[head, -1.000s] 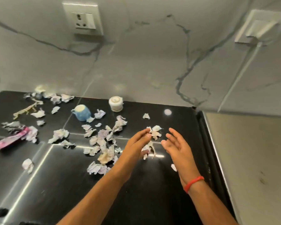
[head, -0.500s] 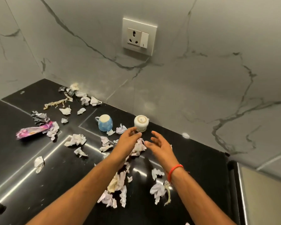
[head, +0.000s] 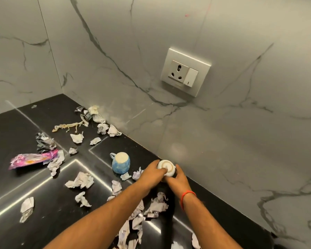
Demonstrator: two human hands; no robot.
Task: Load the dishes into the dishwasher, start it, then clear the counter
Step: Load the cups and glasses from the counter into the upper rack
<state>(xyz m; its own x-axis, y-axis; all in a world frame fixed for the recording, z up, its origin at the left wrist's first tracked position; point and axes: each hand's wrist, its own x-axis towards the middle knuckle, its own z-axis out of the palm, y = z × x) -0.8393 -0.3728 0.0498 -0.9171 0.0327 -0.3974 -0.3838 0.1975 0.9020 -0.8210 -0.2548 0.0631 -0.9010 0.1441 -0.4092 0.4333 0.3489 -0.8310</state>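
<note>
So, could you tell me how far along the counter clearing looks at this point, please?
Nothing looks finished: the black counter is strewn with crumpled paper scraps and a pink wrapper. In hand: the left hand and right hand both hold the upturned white cup by the wall. Left: the upturned blue mug and all the litter. No dishwasher is in view.

White cup (head: 166, 168) — lower half hidden behind left hand (head: 152, 174) and right hand (head: 178, 178); print on base too small to read. Paper scraps (head: 131, 229) partly under forearms, cut by bottom edge. Pink wrapper (head: 32, 159) — lettering illegible. Black counter (head: 11, 133) runs off left edge.
</note>
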